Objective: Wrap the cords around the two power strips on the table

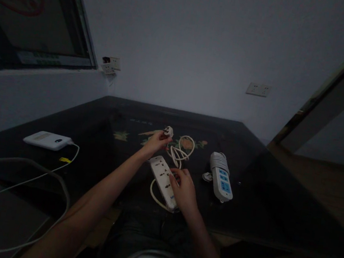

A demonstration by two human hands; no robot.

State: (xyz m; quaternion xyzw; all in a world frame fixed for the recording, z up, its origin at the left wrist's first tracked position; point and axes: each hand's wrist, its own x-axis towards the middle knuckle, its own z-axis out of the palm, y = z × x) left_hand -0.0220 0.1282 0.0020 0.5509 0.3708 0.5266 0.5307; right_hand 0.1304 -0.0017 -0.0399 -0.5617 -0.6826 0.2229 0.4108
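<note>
My left hand [154,143] pinches the plug [169,131]; my right hand [185,189] touches the strip [161,173], grip unclear. Tugging could knot the looped cord [194,147].

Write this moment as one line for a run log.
left hand: holds white plug | right hand: at white power strip | beyond strip: looped cable | right: blue-faced strip, cord wrapped | left: white device

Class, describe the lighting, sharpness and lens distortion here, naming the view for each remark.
Head view: dim throughout, no strong glare, the rectangular black table sinking into near-darkness; head view: wide-angle stretching, most noticeable towards the edges; head view: small blue lettering on the long white plastic power strip is too soft to read fully.
</note>
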